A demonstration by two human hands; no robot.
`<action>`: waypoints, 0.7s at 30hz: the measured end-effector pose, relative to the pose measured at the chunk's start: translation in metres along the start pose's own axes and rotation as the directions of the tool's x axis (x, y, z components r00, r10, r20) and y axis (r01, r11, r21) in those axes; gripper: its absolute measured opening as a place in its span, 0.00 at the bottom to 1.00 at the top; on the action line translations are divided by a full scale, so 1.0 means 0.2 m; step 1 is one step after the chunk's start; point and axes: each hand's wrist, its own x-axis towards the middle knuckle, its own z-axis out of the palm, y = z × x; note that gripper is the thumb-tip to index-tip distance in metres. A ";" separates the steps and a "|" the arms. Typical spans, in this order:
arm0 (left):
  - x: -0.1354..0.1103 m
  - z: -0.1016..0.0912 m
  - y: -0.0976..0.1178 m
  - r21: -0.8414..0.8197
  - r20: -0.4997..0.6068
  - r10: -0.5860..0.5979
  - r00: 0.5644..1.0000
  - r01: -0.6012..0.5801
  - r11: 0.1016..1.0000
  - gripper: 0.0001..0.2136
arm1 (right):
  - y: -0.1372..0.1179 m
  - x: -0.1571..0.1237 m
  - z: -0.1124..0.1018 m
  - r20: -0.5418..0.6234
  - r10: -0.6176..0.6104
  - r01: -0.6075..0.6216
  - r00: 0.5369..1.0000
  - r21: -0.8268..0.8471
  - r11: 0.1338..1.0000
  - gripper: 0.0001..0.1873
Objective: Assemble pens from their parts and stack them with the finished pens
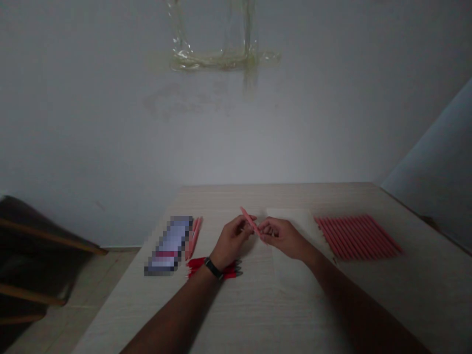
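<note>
Both my hands meet over the middle of a pale wooden table (258, 314). My left hand (232, 241), with a dark band on its wrist, and my right hand (282, 237) pinch a thin pink stick (250, 222) between their fingertips; it tilts up to the left. Under my left wrist lies a heap of red sticks with dark tips (212, 268). To the right, several pink sticks (357, 236) lie side by side in a neat row. A few more pink sticks (194, 236) lie to the left.
A blurred rectangular package (169, 244) rests near the table's left edge. A pale sheet (291, 268) lies under my right hand. A dark chair (33, 255) stands at the left. The wall behind carries a taped plastic piece (217, 49).
</note>
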 end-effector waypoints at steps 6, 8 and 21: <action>-0.04 0.02 0.02 0.358 0.158 0.119 0.980 -0.169 0.918 0.19 | -0.03 -0.01 -0.19 -0.107 -0.066 0.041 0.992 -0.220 0.975 0.09; -0.05 0.02 0.02 0.383 0.193 0.141 0.971 -0.207 0.901 0.20 | -0.01 -0.02 -0.30 -0.210 -0.065 -0.008 0.976 -0.329 0.944 0.10; -0.05 0.01 0.01 0.396 0.215 0.141 0.966 -0.219 0.892 0.19 | 0.07 -0.16 -0.87 -0.847 -0.079 0.107 0.526 -0.027 0.994 0.24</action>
